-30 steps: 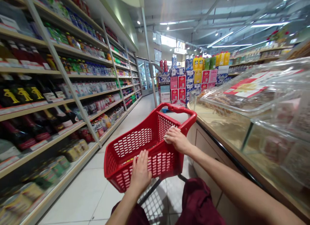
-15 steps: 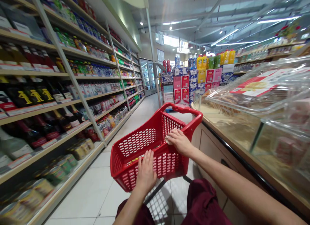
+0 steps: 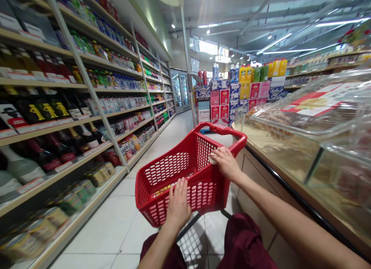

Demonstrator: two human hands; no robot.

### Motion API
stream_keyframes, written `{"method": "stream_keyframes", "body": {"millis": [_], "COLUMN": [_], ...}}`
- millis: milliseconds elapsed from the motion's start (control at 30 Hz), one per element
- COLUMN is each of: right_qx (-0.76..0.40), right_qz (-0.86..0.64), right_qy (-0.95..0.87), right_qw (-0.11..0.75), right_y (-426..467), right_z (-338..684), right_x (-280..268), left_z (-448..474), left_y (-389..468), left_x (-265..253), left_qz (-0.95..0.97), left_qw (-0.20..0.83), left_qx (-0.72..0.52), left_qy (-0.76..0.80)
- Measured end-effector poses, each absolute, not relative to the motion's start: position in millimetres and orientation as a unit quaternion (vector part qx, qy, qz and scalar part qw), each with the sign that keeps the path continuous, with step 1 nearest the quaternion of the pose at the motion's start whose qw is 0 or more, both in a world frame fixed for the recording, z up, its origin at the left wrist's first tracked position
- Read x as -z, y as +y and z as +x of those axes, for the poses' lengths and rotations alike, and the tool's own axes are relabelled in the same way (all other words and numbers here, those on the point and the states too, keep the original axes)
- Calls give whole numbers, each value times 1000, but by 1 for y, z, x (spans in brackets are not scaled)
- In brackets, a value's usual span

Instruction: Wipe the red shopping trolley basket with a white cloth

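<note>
A red plastic shopping cart (image 3: 213,174) with perforated walls stands before me, its handle at the upper right. My left hand (image 3: 179,207) lies with fingers stretched out against the near wall, fingertips at the top rim. Close to the handle, my right hand (image 3: 227,164) presses a crumpled white cloth or tissue (image 3: 212,158) on the rim, fingers bent over it; most of the cloth is hidden under them. Something yellow (image 3: 164,190) shows at the bottom of the basket, partly covered by the near wall.
Shelves (image 3: 100,120) of bottles and cans line the left side. On the right is a glass-topped counter (image 3: 278,149) with clear plastic food boxes (image 3: 313,107). Stacked drink cartons (image 3: 220,103) stand beyond the cart, and a glass-door fridge (image 3: 180,89) is farther back.
My right hand has slid a little along the cart's rim toward the handle with the white cloth. My left hand stays against the near wall. The whole view has shifted slightly.
</note>
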State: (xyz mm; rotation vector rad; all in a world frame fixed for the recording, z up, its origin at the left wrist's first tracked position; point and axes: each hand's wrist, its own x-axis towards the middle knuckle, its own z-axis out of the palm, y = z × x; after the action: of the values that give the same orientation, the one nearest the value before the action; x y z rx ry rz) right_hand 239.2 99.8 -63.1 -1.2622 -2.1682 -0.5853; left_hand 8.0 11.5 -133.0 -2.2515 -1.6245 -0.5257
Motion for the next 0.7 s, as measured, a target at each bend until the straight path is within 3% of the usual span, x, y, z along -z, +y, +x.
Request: {"method": "stream_keyframes", "body": {"millis": [100,333,533,700], "right_qx": [236,209,225,212], "right_qz": [-524,-379,-528,-403], "right_qy": [-757,-857,-766,-851], "right_qw": [311,278,290,261], "right_y": [106,87,98,85], "right_z": [257,207,244,202], "right_x": [55,82,61,82], "left_z": [10,8,11,11], "left_y": [12,12,11,12], "left_x": [134,133,134,133], "left_qz": [-783,-786,-783,-785], "left_qw": [159,166,166,162], "left_qx": [190,182,199,192], "left_qy": [-570,-567,-566,-566]}}
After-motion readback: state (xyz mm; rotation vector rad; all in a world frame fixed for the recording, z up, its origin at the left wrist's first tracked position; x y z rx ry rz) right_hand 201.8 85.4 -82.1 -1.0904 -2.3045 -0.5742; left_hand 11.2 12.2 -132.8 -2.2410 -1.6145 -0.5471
